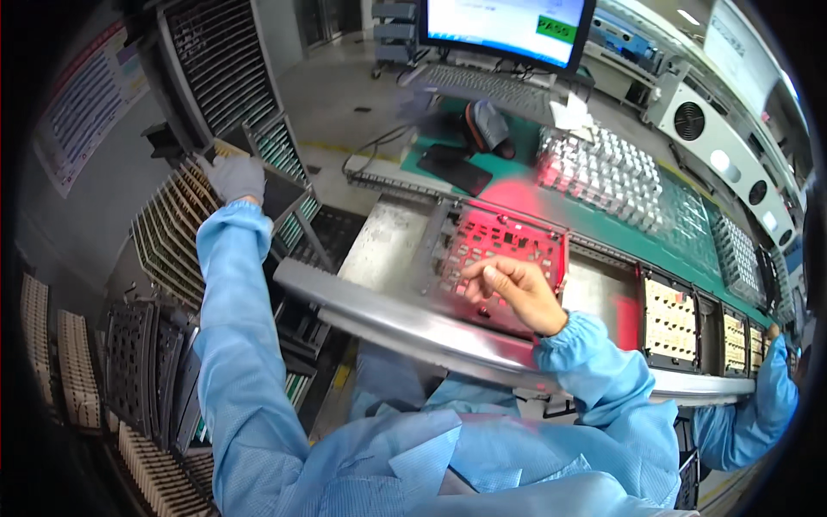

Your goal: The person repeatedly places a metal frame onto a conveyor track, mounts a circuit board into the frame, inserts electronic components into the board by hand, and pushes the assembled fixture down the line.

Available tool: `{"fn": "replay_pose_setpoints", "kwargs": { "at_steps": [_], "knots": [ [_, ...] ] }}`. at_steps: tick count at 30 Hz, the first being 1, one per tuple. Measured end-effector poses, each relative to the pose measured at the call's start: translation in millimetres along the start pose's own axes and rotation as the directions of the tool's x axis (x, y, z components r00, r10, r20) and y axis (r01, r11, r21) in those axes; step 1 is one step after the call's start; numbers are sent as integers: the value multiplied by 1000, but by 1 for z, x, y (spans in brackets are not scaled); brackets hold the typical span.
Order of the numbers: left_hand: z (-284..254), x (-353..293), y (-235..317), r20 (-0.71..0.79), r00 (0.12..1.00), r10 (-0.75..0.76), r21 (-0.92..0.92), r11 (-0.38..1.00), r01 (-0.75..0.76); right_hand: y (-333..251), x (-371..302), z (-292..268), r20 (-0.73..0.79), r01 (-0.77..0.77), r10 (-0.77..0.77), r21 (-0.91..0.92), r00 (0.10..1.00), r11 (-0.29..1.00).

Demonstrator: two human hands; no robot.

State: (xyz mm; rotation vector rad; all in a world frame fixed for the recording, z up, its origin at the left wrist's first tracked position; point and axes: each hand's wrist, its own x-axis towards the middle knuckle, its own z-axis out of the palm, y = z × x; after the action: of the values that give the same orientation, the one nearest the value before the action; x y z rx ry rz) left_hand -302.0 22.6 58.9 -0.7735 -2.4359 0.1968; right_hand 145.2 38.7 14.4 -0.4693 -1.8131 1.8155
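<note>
My left hand, in a pale glove, is at the top of a row of upright circuit boards. Its fingers close on the edge of a board there, partly hidden by the hand itself. Bare and half-curled, my right hand hovers over a dark carrier tray bathed in red light. Thumb and fingers are apart, and I see nothing between them. The tray sits on a conveyor behind a metal front rail and carries several small pale parts.
A slotted rack stands beyond my left hand. Past the conveyor are a handheld scanner, a keyboard, a monitor and blocks of silvery parts. Further carriers line the right, where another person's sleeve reaches in.
</note>
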Motion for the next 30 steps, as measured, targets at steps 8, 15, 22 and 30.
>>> {"fn": "replay_pose_setpoints", "kwargs": {
  "at_steps": [8,15,22,30],
  "knots": [
    [-67,3,-26,-430,901,-55,-205,978,-38,19,16,-14,-70,24,-24,-1,997,1000],
    [-165,-133,3,-913,407,-14,-334,598,-729,-23,49,0,-131,92,-91,5,987,996],
    [-129,-216,62,-873,107,475,7,232,-973,-39,58,23,-91,-6,45,393,995,920],
    [-153,-237,104,-929,166,330,-254,-243,-936,28,5,-76,-465,130,176,554,867,823]
  ]
}}
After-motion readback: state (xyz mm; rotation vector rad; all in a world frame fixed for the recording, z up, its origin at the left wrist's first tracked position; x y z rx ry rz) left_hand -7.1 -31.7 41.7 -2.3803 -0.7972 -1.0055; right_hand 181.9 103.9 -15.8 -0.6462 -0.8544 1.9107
